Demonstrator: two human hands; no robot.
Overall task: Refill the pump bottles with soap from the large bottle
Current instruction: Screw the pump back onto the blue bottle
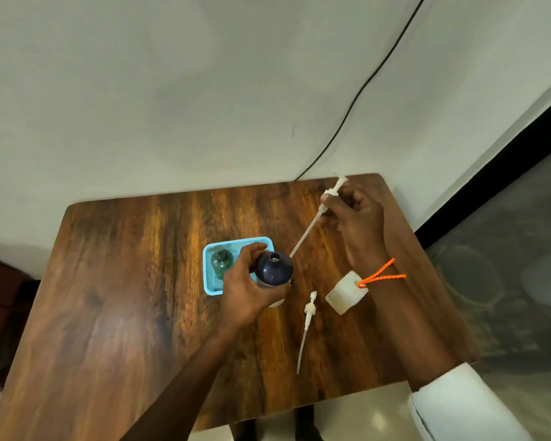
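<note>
Holding the dark bottle (273, 268) upright beside the blue tray (211, 286), the left hand (248, 291) wraps its body. The right hand (353, 214) pinches a pump (326, 200), tube tip just beside the open neck. A second pump (307, 316) and a white bottle (345, 292) lie right of the dark bottle. Risk: residue may drip from the tube onto the table (124, 281), and the forearm may knock the white bottle.
</note>
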